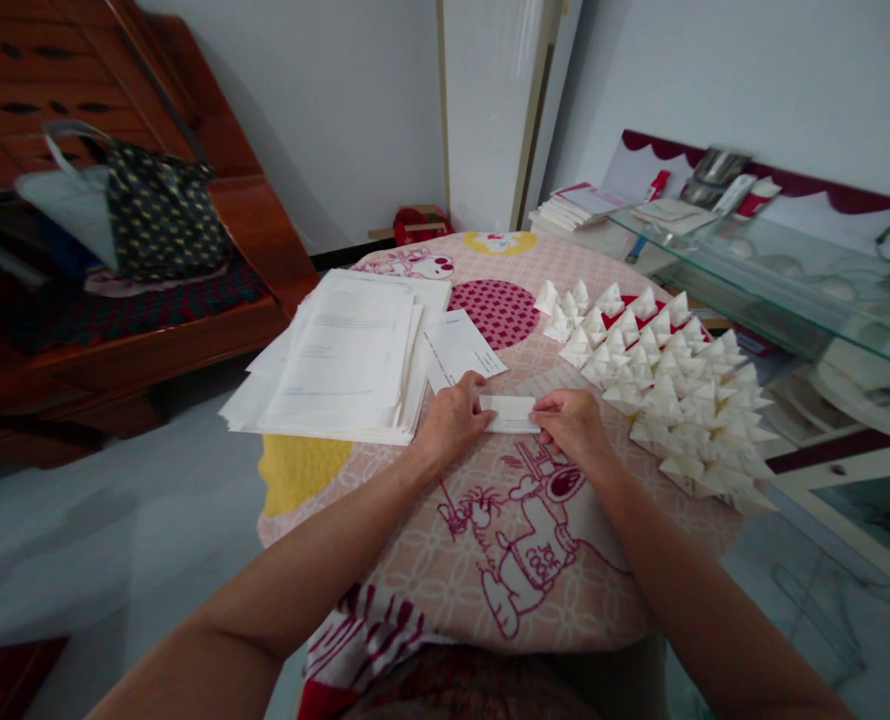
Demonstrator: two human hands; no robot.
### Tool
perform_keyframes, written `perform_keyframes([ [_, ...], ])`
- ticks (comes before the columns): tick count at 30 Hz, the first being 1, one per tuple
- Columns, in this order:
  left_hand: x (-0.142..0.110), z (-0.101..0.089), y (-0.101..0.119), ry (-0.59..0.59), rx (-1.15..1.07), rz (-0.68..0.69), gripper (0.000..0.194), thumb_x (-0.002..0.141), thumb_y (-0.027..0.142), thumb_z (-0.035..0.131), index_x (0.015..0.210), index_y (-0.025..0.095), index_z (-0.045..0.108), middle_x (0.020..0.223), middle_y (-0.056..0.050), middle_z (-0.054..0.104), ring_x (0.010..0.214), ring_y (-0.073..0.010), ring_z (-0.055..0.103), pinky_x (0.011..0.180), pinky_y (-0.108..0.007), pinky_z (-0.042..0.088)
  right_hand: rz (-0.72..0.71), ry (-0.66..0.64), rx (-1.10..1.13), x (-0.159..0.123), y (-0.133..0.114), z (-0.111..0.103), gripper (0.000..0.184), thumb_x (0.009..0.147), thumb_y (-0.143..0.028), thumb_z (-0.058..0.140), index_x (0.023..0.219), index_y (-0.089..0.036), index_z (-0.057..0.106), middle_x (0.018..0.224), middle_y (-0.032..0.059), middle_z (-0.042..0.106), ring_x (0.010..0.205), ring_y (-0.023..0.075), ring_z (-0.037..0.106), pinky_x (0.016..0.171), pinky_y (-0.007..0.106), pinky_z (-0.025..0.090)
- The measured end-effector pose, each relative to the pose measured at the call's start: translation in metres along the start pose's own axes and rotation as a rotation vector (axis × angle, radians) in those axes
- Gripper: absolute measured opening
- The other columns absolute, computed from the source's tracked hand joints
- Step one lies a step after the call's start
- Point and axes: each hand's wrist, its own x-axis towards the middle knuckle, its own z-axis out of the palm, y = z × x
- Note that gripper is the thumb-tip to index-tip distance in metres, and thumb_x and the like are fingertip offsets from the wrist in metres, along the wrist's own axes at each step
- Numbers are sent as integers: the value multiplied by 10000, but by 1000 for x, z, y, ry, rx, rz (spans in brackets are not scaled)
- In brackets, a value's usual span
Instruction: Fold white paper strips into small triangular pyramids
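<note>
Between my hands lies a small folded strip of white paper (pixel 511 413), low over the patterned tablecloth (pixel 445 590). My left hand (pixel 456 415) grips its left end, with thumb and fingers closed. At the other end, my right hand (pixel 569 420) pinches the paper between thumb and fingertips. Just beyond my left hand is a loose printed sheet (pixel 464 345). Farther left sits a stack of printed white paper (pixel 340 360), its edges uneven. To the right of my right hand stand rows of pointed folded-paper pieces (pixel 662 390), packed close together.
A glass-topped shelf (pixel 790 285) with cups and papers stands right of the round table. Behind the table is a white cabinet (pixel 490 110). On the left, a wooden bench (pixel 257 230) holds a dark patterned bag (pixel 160 210). Something red (pixel 419 225) lies by the wall.
</note>
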Motion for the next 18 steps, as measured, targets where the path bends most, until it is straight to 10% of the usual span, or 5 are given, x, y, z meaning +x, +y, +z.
perform_keyframes([
  [11, -1, 9, -7, 96, 31, 330, 359, 816, 23, 601, 1141, 166, 646, 1193, -100, 654, 1146, -217, 615, 988, -349, 513, -69, 7, -76, 7, 4, 4, 87, 762, -131, 651, 791, -150, 731, 594, 11, 669, 425, 122, 587, 392, 200, 406],
  [18, 8, 14, -15, -117, 4, 528, 459, 857, -21, 482, 1164, 203, 741, 1269, -80, 697, 1201, -187, 643, 1060, -348, 507, -218, 42, -239, 16, 13, 0, 61, 741, -171, 696, 785, -164, 738, 621, 10, 662, 515, 124, 588, 485, 210, 421],
])
